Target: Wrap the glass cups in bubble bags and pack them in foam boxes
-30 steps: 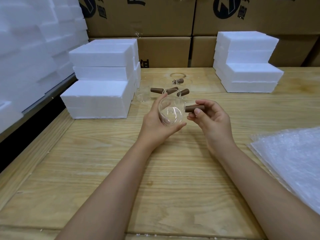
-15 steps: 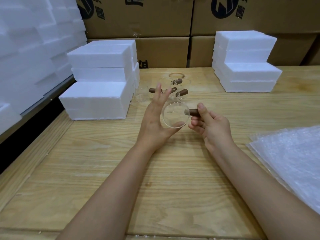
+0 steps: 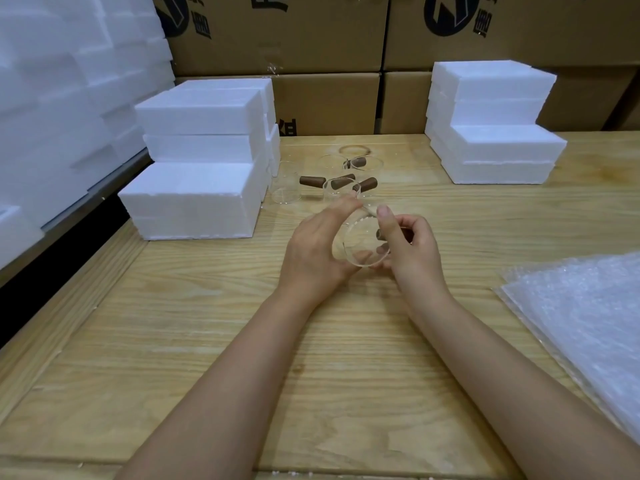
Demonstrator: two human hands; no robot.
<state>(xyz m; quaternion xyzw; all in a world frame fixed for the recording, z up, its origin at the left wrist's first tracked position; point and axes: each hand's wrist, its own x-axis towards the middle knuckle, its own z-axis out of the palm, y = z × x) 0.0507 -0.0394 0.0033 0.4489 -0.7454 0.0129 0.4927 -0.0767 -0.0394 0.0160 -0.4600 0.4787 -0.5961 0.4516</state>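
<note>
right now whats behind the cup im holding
Behind the held cup: glass cups with brown handles on the table, cardboard boxes beyond. Your left hand covers part of the nearest.

Left forearm [image 3: 221,375] and right forearm [image 3: 502,368] bare down to the frame edge. Left hand [image 3: 311,251] and right hand [image 3: 412,251] bare too. Nails short, plain, clearest on the right thumbnail [image 3: 384,212], topmost on that hand.

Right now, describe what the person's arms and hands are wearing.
Nothing worn shows: the left forearm and right forearm are bare, with no sleeve in view. The left hand and right hand carry no glove, ring, watch or bracelet.
</note>
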